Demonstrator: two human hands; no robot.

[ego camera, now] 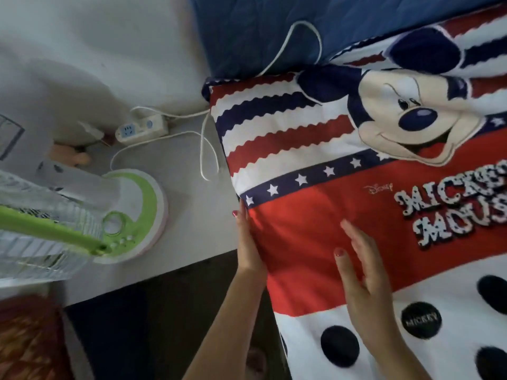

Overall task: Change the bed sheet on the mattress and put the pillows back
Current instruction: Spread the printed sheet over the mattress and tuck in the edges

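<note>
While the printed bed sheet lies spread over the mattress, its red band sits directly under both hands. The left hand lies along the sheet's side edge with straight fingers pressed against the fold, holding nothing. The right hand rests flat on the red cloth just beside it, fingers straight and slightly spread. Beyond the fingertips run wavy red, white and navy stripes, a starred navy band and a cartoon mouse print. Farther past that, blue quilted fabric shows uncovered, with a white cord looping across it. Off to the left hand's outer side, on the floor, stand a green-and-white fan base and a power strip.
</note>
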